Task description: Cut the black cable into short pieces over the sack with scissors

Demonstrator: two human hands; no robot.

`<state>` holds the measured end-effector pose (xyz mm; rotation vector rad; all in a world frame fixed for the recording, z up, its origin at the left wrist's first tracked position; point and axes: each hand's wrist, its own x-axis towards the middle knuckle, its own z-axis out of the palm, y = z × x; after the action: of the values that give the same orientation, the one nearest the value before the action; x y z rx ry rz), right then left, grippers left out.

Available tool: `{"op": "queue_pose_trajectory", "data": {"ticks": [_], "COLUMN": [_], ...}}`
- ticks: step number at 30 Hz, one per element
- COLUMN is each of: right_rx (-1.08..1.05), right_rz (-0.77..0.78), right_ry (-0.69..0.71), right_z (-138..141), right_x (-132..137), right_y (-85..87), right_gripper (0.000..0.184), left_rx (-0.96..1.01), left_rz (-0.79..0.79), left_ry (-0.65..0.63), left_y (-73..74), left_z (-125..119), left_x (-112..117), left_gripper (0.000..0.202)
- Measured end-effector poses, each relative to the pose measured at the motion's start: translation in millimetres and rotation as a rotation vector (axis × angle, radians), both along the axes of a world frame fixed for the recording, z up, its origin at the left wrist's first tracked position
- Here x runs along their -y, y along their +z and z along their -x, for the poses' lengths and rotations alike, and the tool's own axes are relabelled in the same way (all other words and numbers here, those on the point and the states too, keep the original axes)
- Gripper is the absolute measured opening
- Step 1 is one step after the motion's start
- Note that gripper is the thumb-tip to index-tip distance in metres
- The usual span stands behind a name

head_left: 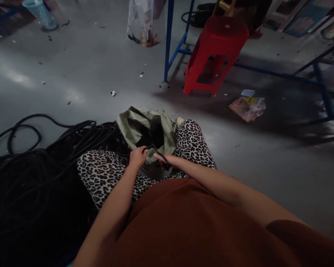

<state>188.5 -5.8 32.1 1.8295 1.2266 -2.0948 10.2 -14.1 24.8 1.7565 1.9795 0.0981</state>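
Between my knees stands a green woven sack, its mouth wide, with dark pieces inside that I cannot make out singly. Over its near rim, my left hand is closed on a black rubber cord that runs in from the left. My right hand grips black-handled scissors, their blades pointing toward the cord by my left fingertips. The blades are small and dark, so I cannot tell whether they touch the cord.
A large heap of black cord lies on the floor at my left. Ahead are a red plastic stool, a blue metal frame and a clear plastic bag. A blue basket stands far left; a plastic packet lies right.
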Motion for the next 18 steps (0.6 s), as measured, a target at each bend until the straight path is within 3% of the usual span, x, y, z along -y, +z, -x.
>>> {"op": "queue_pose_trajectory", "data": {"ticks": [13, 18], "right_rx": [-0.032, -0.023], "right_rz": [-0.006, -0.033], "right_ry": [0.026, 0.053], "right_z": [0.0, -1.0], "right_x": [1.0, 1.2], "right_y": [-8.7, -10.9], "right_gripper": [0.051, 0.051], "left_rx": [0.034, 0.1], "left_rz": [-0.003, -0.024], "left_ry": [-0.011, -0.074], "left_y": [-1.6, -5.4], "left_z": [-1.0, -0.4], "left_x": [1.6, 3.6], "left_gripper": [0.035, 0.034]}}
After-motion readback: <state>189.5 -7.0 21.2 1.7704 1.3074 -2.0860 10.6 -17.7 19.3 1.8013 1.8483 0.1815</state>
